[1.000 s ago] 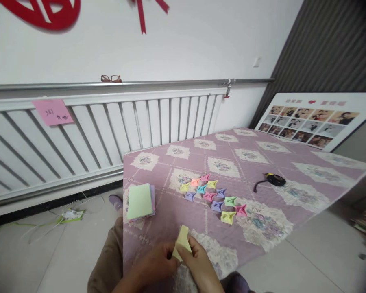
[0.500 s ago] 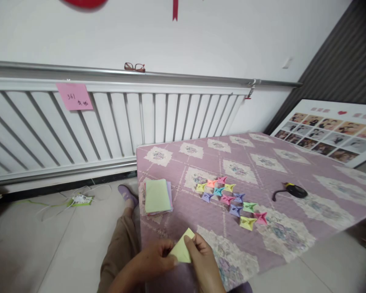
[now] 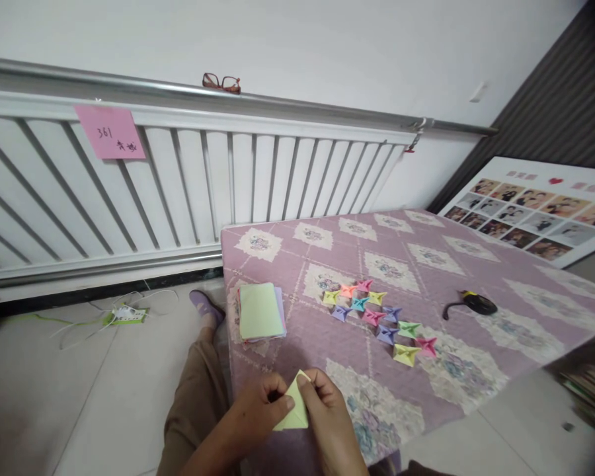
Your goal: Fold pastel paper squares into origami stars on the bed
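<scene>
A folded piece of pale yellow paper (image 3: pixel 296 411) is held between my two hands above the near edge of the table. My left hand (image 3: pixel 260 408) pinches its left side, the thumb lying on the front face. On the other side my right hand (image 3: pixel 330 413) grips the upper right edge between thumb and fingers. Beyond my left hand lies a stack of coloured paper sheets (image 3: pixel 262 311), pale yellow on top. Several small folded paper pieces (image 3: pixel 359 304) in yellow, pink, blue, green and orange sit in a cluster to the right of the stack.
A purple floral cloth (image 3: pixel 297 244) covers the table. On its right side lies a black tape measure (image 3: pixel 480 303). Behind stands a white radiator (image 3: pixel 262 172) with glasses (image 3: pixel 221 82) on the pipe above. A photo board (image 3: pixel 535 211) leans at right; a power strip (image 3: pixel 129 315) lies on the floor.
My left hand has shifted up on the folded paper, its thumb now on the front face. The paper is turned more upright. The whole view has tilted slightly downward.
</scene>
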A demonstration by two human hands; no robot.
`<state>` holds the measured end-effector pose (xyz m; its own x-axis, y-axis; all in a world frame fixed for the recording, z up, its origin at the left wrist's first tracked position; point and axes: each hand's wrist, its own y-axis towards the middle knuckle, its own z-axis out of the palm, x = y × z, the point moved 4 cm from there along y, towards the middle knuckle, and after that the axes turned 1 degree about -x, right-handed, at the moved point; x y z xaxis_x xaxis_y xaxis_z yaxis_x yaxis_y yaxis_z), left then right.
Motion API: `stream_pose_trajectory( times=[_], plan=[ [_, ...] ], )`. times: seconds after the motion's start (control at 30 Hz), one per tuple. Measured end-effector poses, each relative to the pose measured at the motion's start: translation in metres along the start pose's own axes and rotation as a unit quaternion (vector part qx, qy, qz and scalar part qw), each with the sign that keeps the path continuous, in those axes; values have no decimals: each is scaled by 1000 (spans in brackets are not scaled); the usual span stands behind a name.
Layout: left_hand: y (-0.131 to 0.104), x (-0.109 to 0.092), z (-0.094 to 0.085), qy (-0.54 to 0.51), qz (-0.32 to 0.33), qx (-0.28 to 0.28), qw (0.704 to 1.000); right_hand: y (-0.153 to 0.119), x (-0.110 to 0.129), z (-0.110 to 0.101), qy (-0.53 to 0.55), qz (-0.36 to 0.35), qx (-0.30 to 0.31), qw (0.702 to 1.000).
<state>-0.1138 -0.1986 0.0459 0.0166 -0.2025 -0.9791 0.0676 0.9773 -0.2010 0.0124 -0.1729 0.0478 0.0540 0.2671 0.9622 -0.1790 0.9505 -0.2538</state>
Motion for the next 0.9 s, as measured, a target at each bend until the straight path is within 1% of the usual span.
stream_pose_trajectory(
  times=[0.07, 0.13, 0.3, 0.37, 0.47, 0.6, 0.7, 0.77, 0.83, 0.9],
  plan=[
    [0, -3, -1, -19, -5, -12, 1000, 0, 3, 2, -28, -8, 17, 999],
    [1, -5, 0, -38, -8, -36, 999, 0, 7, 3, -40, -15, 23, 999],
    [3, 2, 10, -122, -44, -98, 987, -2, 9, 4, 15, -24, -6, 1000],
    [3, 5, 14, -155, -49, -104, 981, -3, 7, 2, 31, -31, -19, 999],
    [2, 4, 17, -170, -40, -103, 979, -4, 4, -1, 32, -40, -18, 999],
    [3, 1, 15, -180, -38, -98, 978, -8, 9, -7, -30, -74, -13, 997],
    [3, -1, 17, -191, -31, -88, 977, -13, 15, -12, -99, -104, -26, 989],
    [1, -2, 20, -197, -30, -94, 976, -18, 21, -15, -162, -142, -36, 976],
    [0, -4, 23, -199, -31, -101, 974, -22, 27, -16, -219, -192, -33, 956],
    [-2, -5, 26, -199, -35, -107, 974, -25, 31, -17, -248, -229, -31, 941]
  ],
)
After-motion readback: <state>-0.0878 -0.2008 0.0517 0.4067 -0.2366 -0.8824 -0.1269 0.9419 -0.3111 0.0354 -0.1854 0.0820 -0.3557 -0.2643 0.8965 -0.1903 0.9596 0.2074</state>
